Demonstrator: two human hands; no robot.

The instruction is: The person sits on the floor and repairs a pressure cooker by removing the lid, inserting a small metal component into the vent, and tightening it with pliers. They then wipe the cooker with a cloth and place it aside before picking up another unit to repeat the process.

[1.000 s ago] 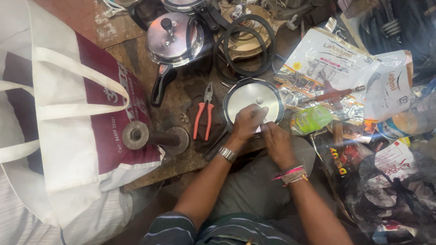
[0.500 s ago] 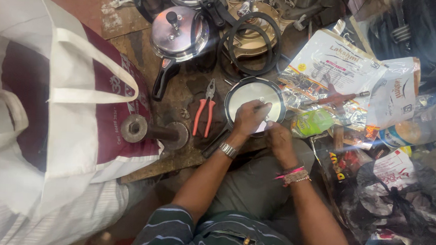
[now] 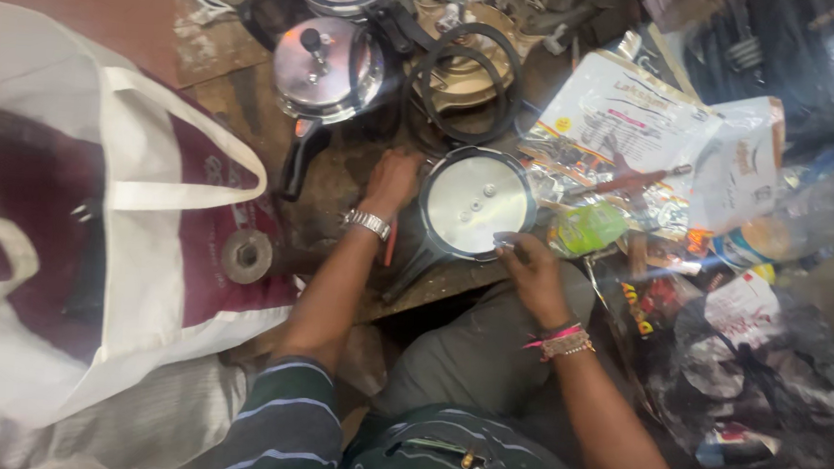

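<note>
round steel cooker lid (image 3: 476, 204), right hand (image 3: 532, 274) gripping its rim, black rubber gasket (image 3: 463, 80)

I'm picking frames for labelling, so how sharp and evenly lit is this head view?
Head view: motion blur smears the white and maroon bag and the edges; the round metal lid glares brightly, washing out detail; left hand and right hand are soft but readable; the black plastic bags at right sink into shadow.
</note>
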